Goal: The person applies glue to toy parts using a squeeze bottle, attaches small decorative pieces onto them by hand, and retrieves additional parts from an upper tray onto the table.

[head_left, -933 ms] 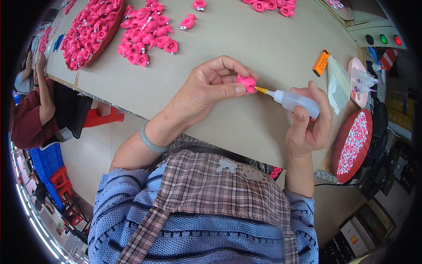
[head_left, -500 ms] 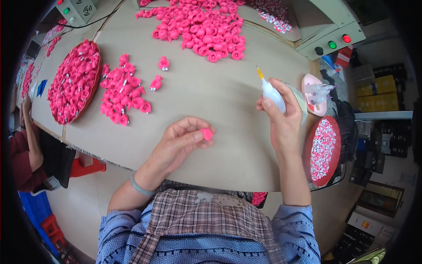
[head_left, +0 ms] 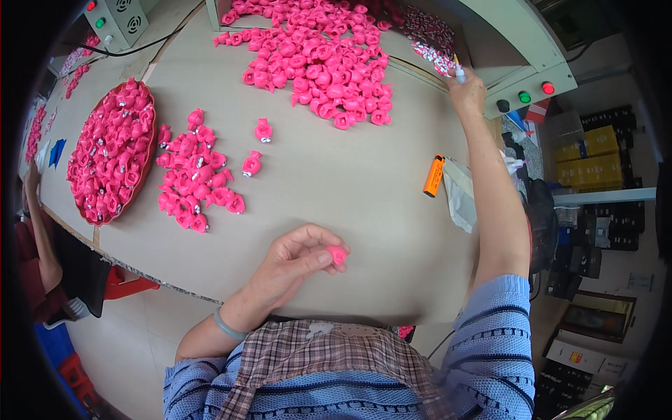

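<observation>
My left hand is closed, pinching a small pink rubber figure between thumb and fingertips above the near part of the table. Far to the right, my right hand grips a white squeeze bottle with a yellowish nozzle. That nozzle is over or touching a heap of tiny white-and-pink pieces at the mouth of a pale machine; which of the two I cannot tell. Several pink figures lie loosely grouped left of my left hand, and two single ones stand apart from them.
A big heap of pink figures covers the far middle. At the left stands a red-rimmed tray full of figures. An orange lighter and a pale cloth lie beside my right forearm. Another person's arm shows at the far left.
My right hand has moved away from me with the squeeze bottle, to the heap of tiny pieces. My left hand still pinches the pink figure. The lighter has come into sight.
</observation>
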Tool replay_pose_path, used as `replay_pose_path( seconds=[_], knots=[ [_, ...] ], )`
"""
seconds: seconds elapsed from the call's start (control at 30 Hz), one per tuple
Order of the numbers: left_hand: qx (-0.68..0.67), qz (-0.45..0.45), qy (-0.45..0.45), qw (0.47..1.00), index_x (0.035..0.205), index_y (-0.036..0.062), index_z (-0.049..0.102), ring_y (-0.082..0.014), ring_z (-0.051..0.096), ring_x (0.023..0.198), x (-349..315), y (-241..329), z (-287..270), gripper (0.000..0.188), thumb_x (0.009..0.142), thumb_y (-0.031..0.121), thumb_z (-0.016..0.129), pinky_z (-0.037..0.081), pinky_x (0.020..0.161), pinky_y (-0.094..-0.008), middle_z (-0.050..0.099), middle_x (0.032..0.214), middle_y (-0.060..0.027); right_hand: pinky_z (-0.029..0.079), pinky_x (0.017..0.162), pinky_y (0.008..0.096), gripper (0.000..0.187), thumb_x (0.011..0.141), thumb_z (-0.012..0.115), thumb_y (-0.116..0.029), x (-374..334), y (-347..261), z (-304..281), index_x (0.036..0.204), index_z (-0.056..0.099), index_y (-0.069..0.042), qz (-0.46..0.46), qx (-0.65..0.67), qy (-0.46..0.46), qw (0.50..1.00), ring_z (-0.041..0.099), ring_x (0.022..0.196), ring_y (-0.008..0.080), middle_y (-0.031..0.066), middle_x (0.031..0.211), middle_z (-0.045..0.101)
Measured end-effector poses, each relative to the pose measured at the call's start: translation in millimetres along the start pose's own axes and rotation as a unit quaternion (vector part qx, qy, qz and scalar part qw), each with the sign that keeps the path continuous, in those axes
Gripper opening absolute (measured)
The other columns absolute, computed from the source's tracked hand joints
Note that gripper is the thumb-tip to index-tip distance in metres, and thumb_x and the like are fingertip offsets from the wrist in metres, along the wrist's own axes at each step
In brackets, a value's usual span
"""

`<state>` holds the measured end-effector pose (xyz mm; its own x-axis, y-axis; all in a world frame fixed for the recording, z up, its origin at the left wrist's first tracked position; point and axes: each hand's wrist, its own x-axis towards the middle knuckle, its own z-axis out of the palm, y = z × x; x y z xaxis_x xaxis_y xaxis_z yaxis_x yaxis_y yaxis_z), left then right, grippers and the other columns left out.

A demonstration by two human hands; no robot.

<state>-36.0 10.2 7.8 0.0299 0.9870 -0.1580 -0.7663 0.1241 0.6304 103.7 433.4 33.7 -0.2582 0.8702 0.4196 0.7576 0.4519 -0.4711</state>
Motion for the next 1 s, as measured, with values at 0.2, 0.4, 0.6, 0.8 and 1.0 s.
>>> replay_pose_path(
  seconds=[0.2,0.4,0.6,0.8,1.0],
  knots=[
    [0.000,-0.010,0.003,1.000,0.108,0.0010,0.056,-0.0180,0.063,0.089,-0.9,0.5,-1.4,0.018,0.091,0.006,0.055,0.051,0.080,-0.0304,0.060,0.108,-0.0154,0.049,0.079,0.0465,0.021,0.079,0.067,-0.021,16.8,16.2,20.5,0.096,0.068,-0.008,-0.099,-0.151,-0.004,0.983,0.063,0.089,0.0377,0.0184,0.093,0.066],
    [0.003,-0.016,-0.006,1.000,0.110,0.0003,0.057,-0.0156,0.062,0.092,0.4,3.6,-0.5,0.019,0.092,0.007,0.057,0.051,0.083,-0.0305,0.063,0.104,-0.0094,0.050,0.082,0.0464,0.024,0.079,0.068,-0.022,30.9,6.9,21.1,0.096,0.067,-0.006,-0.099,-0.193,-0.033,0.976,0.062,0.093,0.0381,0.0181,0.099,0.065],
    [-0.008,-0.008,-0.006,1.000,0.113,-0.0004,0.057,-0.0158,0.062,0.092,-0.3,3.6,-0.8,0.023,0.091,0.006,0.058,0.051,0.083,-0.0309,0.063,0.104,-0.0094,0.050,0.082,0.0455,0.024,0.077,0.067,-0.019,25.9,5.3,20.6,0.094,0.066,-0.002,-0.159,-0.225,-0.025,0.961,0.062,0.093,0.0375,0.0178,0.098,0.065],
    [0.014,-0.002,-0.007,1.000,0.112,-0.0002,0.057,-0.0161,0.062,0.090,-1.7,-0.9,-4.4,0.023,0.090,0.006,0.059,0.051,0.082,-0.0306,0.063,0.104,-0.0099,0.049,0.083,0.0452,0.027,0.078,0.065,-0.019,39.7,13.3,16.3,0.099,0.067,-0.003,-0.142,-0.195,-0.106,0.965,0.061,0.096,0.0379,0.0197,0.101,0.065],
    [0.002,-0.006,-0.010,1.000,0.111,-0.0001,0.058,-0.0158,0.062,0.089,0.1,-0.1,-2.6,0.023,0.090,0.007,0.060,0.051,0.082,-0.0302,0.063,0.104,-0.0098,0.049,0.083,0.0445,0.026,0.078,0.065,-0.020,40.0,17.0,19.1,0.099,0.068,-0.005,-0.159,-0.150,-0.089,0.972,0.062,0.091,0.0396,0.0211,0.093,0.066]
  ],
)
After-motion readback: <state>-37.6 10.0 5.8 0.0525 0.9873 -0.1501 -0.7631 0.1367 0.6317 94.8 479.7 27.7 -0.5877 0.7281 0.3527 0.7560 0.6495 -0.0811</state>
